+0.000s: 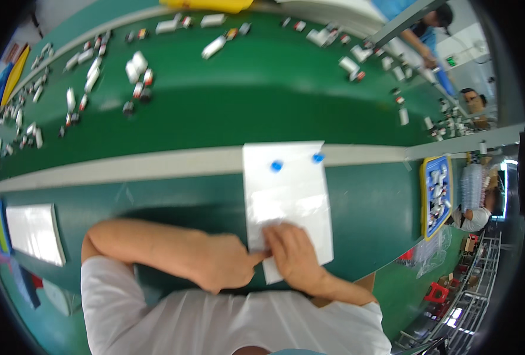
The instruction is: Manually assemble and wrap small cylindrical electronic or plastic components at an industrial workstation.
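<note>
A glossy white sheet [287, 195] lies across the near bench and over its pale far ledge. Two small blue round pieces [277, 166] rest on its far end. At the sheet's near left edge is my left hand [230, 263], its fingers curled in and the index finger reaching to the sheet beneath my right fingers. Whatever its fingertips hold is hidden. My right hand [295, 254] lies on the near part of the sheet, fingers stretched forward side by side and pressing down. A greyish patch shows blurrily at its fingertips.
Beyond the ledge, a green conveyor belt [215, 100] carries scattered small white boxes and dark-capped vials. A yellow-rimmed blue tray [424, 195] of similar pieces stands at the right. Another white sheet [34, 234] lies at the left. Other people are at the far right.
</note>
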`<state>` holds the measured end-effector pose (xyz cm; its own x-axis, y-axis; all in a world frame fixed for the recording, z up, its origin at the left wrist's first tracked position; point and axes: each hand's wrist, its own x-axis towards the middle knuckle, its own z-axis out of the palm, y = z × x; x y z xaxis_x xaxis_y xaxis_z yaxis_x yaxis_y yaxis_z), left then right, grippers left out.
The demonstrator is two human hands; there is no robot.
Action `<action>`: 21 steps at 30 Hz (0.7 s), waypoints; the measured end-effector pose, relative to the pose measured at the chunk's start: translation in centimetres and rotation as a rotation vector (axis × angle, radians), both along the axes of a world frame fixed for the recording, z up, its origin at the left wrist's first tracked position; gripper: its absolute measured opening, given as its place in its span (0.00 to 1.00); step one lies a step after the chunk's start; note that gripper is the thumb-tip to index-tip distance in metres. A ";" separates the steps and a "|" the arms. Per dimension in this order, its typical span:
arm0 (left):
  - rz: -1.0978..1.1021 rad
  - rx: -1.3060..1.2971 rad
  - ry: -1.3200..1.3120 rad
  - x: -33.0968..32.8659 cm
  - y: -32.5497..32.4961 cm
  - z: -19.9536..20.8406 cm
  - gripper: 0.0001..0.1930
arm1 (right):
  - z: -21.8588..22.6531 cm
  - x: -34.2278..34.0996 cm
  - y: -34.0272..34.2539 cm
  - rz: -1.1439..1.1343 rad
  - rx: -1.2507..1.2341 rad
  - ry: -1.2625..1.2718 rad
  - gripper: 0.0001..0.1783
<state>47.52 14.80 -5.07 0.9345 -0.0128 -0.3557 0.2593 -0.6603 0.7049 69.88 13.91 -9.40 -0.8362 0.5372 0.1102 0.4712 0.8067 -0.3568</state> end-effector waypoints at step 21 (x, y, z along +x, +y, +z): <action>-0.085 -0.119 0.203 2.0 0.9 1.9 0.31 | 4.3 -4.3 26.3 -0.320 0.014 0.623 0.36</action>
<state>49.56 15.74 -3.19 0.8379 -0.1416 -0.5272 0.3503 -0.6011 0.7183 65.55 40.20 -5.14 -0.4158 0.7417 0.5263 0.3979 0.6687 -0.6281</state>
